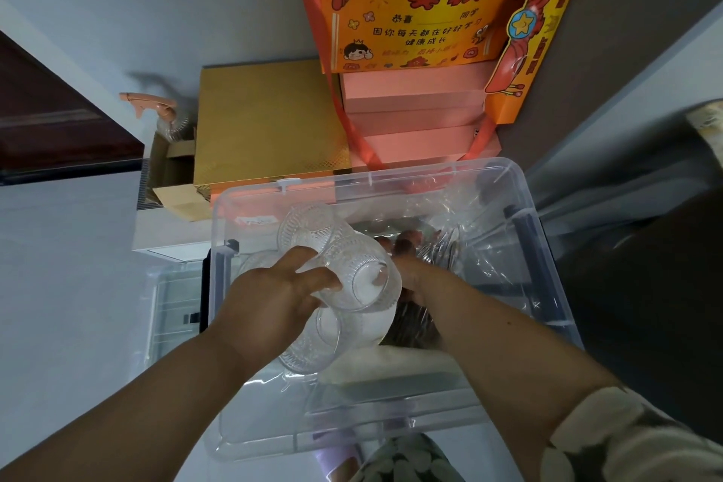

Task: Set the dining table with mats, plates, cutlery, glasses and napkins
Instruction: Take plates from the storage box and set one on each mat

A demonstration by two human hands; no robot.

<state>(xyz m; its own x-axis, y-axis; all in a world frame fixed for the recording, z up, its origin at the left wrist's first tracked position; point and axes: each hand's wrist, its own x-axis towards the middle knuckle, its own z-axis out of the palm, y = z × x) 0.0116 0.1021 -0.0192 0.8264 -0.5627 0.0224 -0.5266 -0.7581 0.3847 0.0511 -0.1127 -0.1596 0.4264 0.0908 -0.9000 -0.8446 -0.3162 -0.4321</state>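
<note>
Ribbed clear glasses (354,278), bunched above the clear storage bin (524,203), are pinched by the left hand (274,297) while the right hand (409,266) reaches behind them, grip unclear—apparently fetching glassware, next needing a careful lift tableward.

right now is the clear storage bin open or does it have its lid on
Open. The clear storage bin has no lid over its rim, and both the left hand and right hand reach inside it around the glass cups.
</note>
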